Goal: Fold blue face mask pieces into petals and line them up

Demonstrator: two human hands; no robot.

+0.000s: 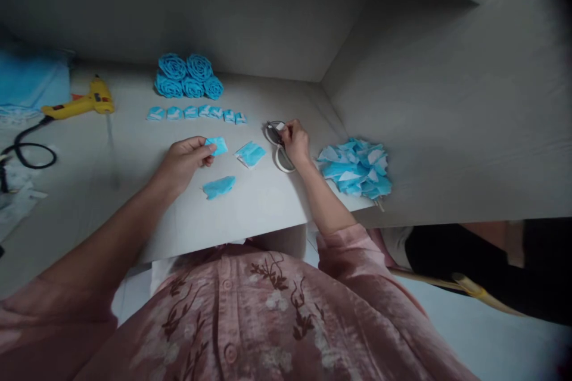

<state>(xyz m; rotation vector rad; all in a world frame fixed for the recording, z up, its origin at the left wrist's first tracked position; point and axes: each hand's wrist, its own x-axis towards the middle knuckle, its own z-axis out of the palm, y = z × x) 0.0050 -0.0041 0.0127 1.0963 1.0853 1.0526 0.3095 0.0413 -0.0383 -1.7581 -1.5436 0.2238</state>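
Left hand pinches a blue scrap between thumb and fingers, just above the bench. Right hand is closed on the scissors, which lie on the bench. A folded piece lies between the hands, a second piece nearer the body. Farther out are a row of bits, roses, a glue gun and a pile.

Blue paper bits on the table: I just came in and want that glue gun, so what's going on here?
A person works at the white table. The left hand pinches a small blue piece; the right hand grips white-handled scissors lying on the table. Two loose pieces lie between the hands, a row of folded bits and blue rosettes behind. The glue gun lies untouched at far left.
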